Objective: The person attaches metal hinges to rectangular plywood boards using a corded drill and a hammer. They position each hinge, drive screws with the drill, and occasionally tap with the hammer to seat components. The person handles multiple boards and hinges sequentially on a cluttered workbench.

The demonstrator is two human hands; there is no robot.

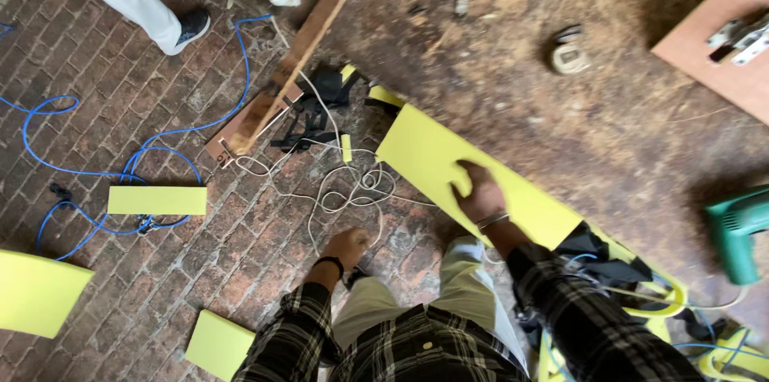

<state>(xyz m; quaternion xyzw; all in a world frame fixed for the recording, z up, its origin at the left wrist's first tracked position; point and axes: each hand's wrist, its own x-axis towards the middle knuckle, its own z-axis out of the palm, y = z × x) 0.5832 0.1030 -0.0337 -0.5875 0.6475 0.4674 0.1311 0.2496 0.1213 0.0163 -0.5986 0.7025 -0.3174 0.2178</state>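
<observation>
right hand (479,192) pressing flat, fingers spread, on long yellow board (448,166) lying across dusty workbench (561,94) edge | left hand (346,247) hanging curled near white cord (344,186) over brick floor (120,270), holding nothing visible | green power tool (735,230) sitting at right | yellow offcuts (158,200) lying on floor

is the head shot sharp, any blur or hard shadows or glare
Head view: soft, even daylight, no glare; the yellow board under the right hand is bright but not blown out. The left hand and plaid sleeves look slightly soft; the green power tool casts a dim shadow. Wide-lens stretch shows at the edges.
</observation>
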